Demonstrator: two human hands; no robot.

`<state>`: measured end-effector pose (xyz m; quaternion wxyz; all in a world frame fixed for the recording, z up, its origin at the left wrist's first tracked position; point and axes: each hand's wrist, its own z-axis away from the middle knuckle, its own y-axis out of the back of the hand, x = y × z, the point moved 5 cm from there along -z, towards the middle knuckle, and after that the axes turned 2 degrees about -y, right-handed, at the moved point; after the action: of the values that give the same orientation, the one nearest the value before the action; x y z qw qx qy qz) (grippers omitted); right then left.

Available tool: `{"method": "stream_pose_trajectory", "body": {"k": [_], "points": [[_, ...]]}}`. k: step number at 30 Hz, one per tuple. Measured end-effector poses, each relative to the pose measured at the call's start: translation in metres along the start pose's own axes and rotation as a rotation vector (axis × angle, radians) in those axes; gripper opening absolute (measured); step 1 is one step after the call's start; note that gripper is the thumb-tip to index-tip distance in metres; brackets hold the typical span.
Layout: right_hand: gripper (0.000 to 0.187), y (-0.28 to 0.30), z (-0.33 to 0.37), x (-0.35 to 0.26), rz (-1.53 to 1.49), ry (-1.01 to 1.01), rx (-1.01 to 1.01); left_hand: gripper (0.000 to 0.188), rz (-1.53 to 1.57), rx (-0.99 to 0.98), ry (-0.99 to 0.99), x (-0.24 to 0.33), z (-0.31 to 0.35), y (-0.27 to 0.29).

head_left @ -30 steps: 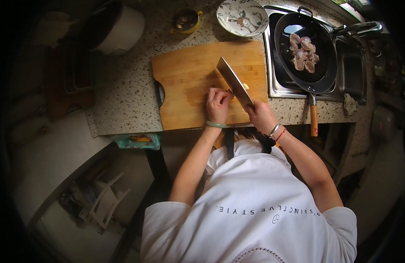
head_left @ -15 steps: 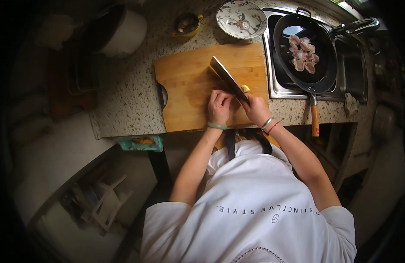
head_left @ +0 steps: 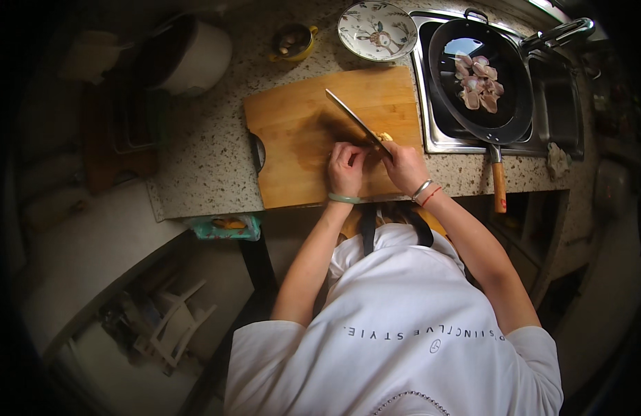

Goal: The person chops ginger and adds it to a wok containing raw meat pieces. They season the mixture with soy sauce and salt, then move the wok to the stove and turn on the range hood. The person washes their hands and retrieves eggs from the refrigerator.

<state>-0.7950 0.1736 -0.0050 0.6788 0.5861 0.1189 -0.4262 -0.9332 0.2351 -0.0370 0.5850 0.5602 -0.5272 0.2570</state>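
My right hand (head_left: 406,169) grips a kitchen knife (head_left: 354,114) near its heel, the broad blade pointing away and to the left over the wooden cutting board (head_left: 293,118). Curled close to the blade's near side, my left hand (head_left: 345,170) has its fingers bent and pressed together on the board. Whatever they hold is hidden behind the fingers. A few small pale-yellow pieces (head_left: 384,136), perhaps ginger or garlic, lie on the far side of the blade by my right knuckles. The knife casts a dark shadow on the board.
To the right, a dark frying pan (head_left: 518,104) with pinkish meat pieces (head_left: 480,85) sits over the steel sink (head_left: 552,97). Behind the board stand a patterned bowl (head_left: 378,32) and a yellow cup (head_left: 304,50). A white pot (head_left: 208,55) stands at the far left.
The blade has turned more upright, showing less of its flat side, and its tip has shifted slightly left. My right hand moved a little with it; my left hand stays nearly where it was.
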Motion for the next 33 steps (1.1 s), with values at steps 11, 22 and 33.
{"method": "stream_pose_trajectory", "body": {"k": [11, 22, 33], "points": [[0.015, 0.028, 0.018, -0.002, -0.083, -0.056, -0.079, 0.009, 0.049, -0.020, 0.023, 0.001, 0.000, -0.002], [0.015, 0.030, 0.025, -0.003, -0.072, -0.085, -0.168, 0.011, 0.025, 0.006, -0.029, -0.006, 0.001, -0.004], [0.017, 0.035, 0.031, -0.005, -0.022, -0.064, -0.199, 0.012, 0.032, -0.041, 0.001, 0.005, -0.002, -0.002]]}}
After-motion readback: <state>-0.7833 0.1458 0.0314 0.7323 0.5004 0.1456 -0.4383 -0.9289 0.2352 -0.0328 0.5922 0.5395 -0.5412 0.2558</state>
